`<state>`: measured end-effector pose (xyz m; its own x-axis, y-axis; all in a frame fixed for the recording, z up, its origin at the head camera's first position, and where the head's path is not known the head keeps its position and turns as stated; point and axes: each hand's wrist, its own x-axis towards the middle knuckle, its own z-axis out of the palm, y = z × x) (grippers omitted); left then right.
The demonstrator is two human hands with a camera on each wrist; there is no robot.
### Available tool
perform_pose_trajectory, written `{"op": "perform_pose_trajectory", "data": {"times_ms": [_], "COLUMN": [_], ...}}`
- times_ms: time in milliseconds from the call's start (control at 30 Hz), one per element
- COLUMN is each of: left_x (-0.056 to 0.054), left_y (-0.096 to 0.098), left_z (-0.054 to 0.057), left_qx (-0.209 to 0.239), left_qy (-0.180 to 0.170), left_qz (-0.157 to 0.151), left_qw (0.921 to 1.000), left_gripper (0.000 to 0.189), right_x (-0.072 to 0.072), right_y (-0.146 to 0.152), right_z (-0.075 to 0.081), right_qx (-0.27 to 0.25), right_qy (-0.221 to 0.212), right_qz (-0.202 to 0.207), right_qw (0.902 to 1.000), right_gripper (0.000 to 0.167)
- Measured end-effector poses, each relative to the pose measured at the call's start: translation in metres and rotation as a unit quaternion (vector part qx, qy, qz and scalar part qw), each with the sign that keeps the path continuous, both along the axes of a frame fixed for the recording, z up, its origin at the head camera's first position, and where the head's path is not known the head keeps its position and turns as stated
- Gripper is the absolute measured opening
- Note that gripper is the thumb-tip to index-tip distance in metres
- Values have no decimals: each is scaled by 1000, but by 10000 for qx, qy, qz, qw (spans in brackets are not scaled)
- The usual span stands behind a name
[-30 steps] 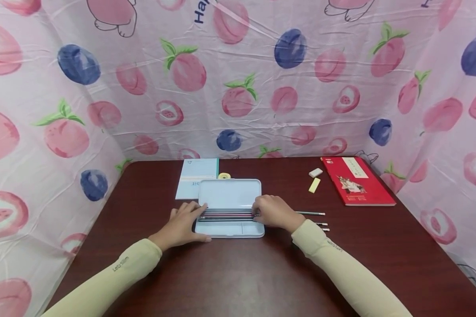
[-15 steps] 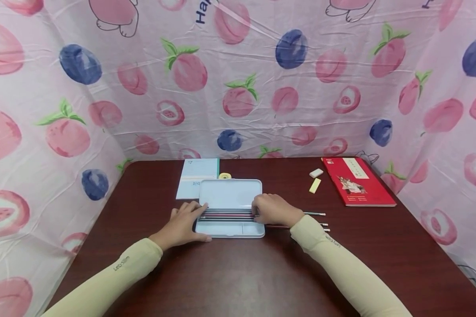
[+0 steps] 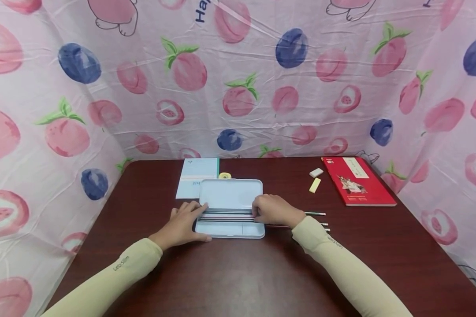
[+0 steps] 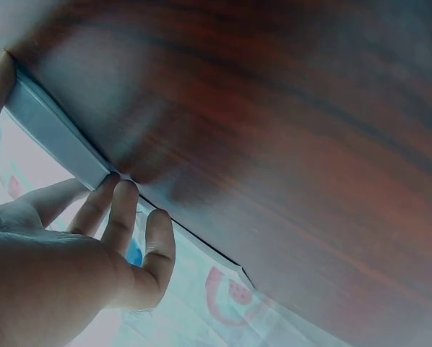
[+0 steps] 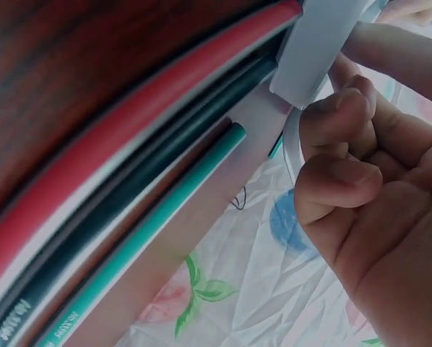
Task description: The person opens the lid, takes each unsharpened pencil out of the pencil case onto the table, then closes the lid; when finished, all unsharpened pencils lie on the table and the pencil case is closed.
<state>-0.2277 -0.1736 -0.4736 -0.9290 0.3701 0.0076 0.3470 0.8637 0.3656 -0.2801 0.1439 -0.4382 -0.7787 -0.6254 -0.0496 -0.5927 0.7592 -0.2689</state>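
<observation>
A pale blue pencil case (image 3: 230, 229) lies on the table with its lid (image 3: 231, 193) folded back and several pencils (image 3: 226, 219) lengthwise in its rear part. My left hand (image 3: 180, 226) holds the case's left end, thumb at the front edge and index finger near the hinge. Over the right end, my right hand (image 3: 273, 210) reaches in with bent fingers and pinches at the pencils; its fingertips are partly hidden. In the right wrist view, a red pencil (image 5: 151, 108), a dark pencil (image 5: 180, 130) and a green pencil (image 5: 158, 217) lie outside beside the case.
Behind the case are a light blue notebook (image 3: 190, 176) and a yellow tape roll (image 3: 224, 175). To the right sit a white eraser (image 3: 316, 172), a yellow block (image 3: 314, 185) and a red book (image 3: 357, 182). A fruit-print curtain (image 3: 238, 88) surrounds the table (image 3: 238, 273).
Inside the case the pencils have shifted slightly and lie more spread out. My right hand has moved only a little at the right end; the left hand stays in place.
</observation>
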Motion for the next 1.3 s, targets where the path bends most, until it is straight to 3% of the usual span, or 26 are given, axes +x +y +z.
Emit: {"op": "perform_pose_trajectory", "data": {"times_ms": [533,933,1300], "left_x": [1,2,3], "left_y": [1,1,1], "left_z": [2,2,2], "left_qx": [24,-21,-13], "left_qy": [-26,13,4], "left_qz": [0,-14,-25], "left_qw": [10000,10000,10000], "left_gripper": [110,110,110], "right_x": [19,16,16], "right_y": [32,105,166], "right_z": [-2,-6,-7], "right_qx": [-214,-750,-860], "right_qy": [1115,836,469], "right_qz": [107,-289,-749], "right_qw": [9935,9933,9924], "right_gripper": [7,15,14]}}
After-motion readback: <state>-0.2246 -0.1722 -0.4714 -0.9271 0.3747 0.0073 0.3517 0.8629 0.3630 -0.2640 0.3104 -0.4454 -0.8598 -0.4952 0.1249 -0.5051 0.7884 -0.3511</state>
